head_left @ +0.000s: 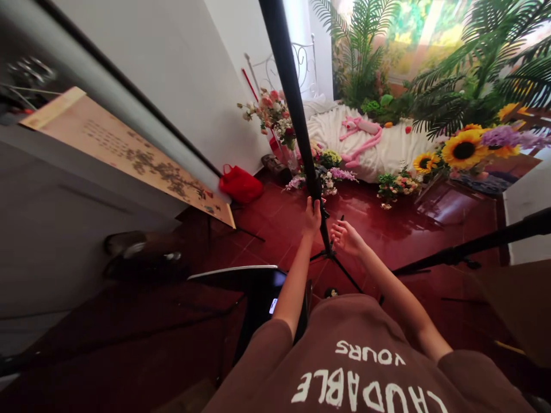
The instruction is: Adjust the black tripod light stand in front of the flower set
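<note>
A tall black stand pole (297, 97) rises on a slant through the middle of the head view, above thin tripod legs (346, 272). My left hand (313, 217) is closed round the lower part of this pole, just below a dark collar. To the right of the pole, my right hand (348, 237) is apart from it, with its fingers curled. A short dark stub shows at those fingertips; what it is I cannot make out. Small dark knobs stand out from the pole between my hands.
A scroll painting (142, 158) and a red bag (241, 183) are left. Behind are flowers, a white cloth (391, 152) with a pink plush toy (361, 129), and palms. Another black pole (473, 244) slants in from the right. A dark panel (258, 287) stands by my left arm.
</note>
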Tool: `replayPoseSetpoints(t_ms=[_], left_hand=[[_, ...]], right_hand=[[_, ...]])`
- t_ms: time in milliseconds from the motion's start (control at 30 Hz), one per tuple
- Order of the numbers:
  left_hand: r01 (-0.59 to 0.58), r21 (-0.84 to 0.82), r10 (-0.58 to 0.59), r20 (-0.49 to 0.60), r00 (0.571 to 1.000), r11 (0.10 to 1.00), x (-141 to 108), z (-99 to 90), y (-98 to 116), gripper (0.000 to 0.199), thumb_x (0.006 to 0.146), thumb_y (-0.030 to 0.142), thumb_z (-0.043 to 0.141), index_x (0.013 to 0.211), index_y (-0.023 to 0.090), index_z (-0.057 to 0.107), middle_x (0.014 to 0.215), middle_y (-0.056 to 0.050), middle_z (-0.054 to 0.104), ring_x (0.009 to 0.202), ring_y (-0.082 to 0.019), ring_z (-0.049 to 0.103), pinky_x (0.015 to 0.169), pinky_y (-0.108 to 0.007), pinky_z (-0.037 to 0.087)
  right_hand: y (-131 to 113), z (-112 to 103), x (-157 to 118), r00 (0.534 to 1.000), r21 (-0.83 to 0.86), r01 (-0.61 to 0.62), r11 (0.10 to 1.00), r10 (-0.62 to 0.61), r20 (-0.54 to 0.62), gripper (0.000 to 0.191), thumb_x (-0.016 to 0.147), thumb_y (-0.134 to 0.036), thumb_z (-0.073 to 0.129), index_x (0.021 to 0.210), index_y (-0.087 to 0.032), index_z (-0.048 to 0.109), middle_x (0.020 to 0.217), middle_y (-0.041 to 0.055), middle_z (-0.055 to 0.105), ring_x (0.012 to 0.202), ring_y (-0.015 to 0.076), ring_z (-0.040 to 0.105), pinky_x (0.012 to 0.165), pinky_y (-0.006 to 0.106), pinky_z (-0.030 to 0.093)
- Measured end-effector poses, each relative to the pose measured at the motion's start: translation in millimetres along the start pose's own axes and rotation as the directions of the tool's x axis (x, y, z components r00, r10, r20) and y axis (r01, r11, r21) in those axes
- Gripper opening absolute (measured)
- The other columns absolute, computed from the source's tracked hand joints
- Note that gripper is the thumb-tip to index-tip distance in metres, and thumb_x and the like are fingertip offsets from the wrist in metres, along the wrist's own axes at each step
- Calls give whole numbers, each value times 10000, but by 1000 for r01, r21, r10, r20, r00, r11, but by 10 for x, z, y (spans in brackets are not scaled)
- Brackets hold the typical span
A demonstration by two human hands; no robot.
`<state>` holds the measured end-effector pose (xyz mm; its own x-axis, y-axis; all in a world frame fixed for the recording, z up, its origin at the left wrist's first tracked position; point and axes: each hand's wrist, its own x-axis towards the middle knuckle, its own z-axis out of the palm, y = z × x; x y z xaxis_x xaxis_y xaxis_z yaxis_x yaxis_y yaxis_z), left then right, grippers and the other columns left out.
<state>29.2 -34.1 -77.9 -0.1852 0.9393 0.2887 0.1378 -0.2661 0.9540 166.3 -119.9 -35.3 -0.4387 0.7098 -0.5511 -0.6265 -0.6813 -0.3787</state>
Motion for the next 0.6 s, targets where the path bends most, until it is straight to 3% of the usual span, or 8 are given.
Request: replayPoseSetpoints(t_ms=[100, 233, 333, 400, 467, 500, 600], left_hand=[[22, -8, -22, -20, 1000, 1000, -6, 25, -66, 601, 863, 710, 342, 1075, 196, 571, 989, -103, 678, 867, -165, 650, 806, -290, 498], [31, -51, -31, -10, 999, 998, -5, 24, -78, 590, 864, 696, 376, 1089, 188, 574, 1003, -112, 688, 891, -181, 669, 816, -309, 510], [20, -24, -20, -4, 1000, 1000, -3, -19, -57, 544, 867, 673, 413, 1055, 194, 589, 1006, -106, 693, 911, -185, 664, 848, -314, 502], [17, -7, -17, 16, 1000, 1000, 0, -63, -33, 523, 869, 663, 424, 1040, 198, 595, 1007, -103, 691, 905, -182, 659, 843, -311, 500], [7, -13, -6, 59, 998, 1000, 6, -107, -7, 518, 866, 663, 429, 1032, 200, 593, 992, -99, 689, 866, -173, 655, 815, -304, 503], [-1, -26, 3, 83, 997, 1000, 11, -125, 4, 516, 864, 663, 432, 1032, 201, 591, 985, -96, 690, 848, -168, 652, 800, -300, 504], [-16, -56, 23, 126, 992, 998, 21, -154, 11, 511, 864, 660, 435, 1030, 202, 588, 964, -88, 694, 815, -156, 644, 770, -284, 503]], right_hand=[[-93, 243, 173, 994, 23, -70, 997, 68, 84, 340, 983, -413, 389, 796, -172, 538, 591, -2, 611, 461, 80, 558, 404, 138, 447], [-97, 320, 360, 980, 67, -58, 996, 44, 196, 373, 986, -353, 399, 644, -205, 422, 467, -72, 434, 361, 41, 374, 328, 100, 322], [-35, 285, 480, 974, -125, 167, 978, -144, 178, 356, 935, -313, 477, 610, -220, 368, 457, -97, 364, 360, 39, 312, 330, 103, 282], [-15, 256, 532, 940, -312, 341, 887, -313, 139, 302, 861, -288, 563, 623, -223, 389, 470, -103, 372, 377, 46, 318, 350, 123, 280], [-51, 221, 547, 871, -536, 465, 705, -472, 135, 278, 763, -235, 635, 615, -226, 400, 474, -102, 378, 411, 58, 349, 387, 148, 279], [-93, 199, 538, 828, -656, 498, 567, -536, 166, 285, 720, -206, 652, 594, -224, 397, 472, -97, 373, 434, 66, 363, 414, 163, 277], [-261, 111, 469, 702, -896, 445, -4, -619, 352, 312, 676, -168, 632, 519, -211, 366, 469, -72, 359, 494, 86, 362, 500, 211, 264]])
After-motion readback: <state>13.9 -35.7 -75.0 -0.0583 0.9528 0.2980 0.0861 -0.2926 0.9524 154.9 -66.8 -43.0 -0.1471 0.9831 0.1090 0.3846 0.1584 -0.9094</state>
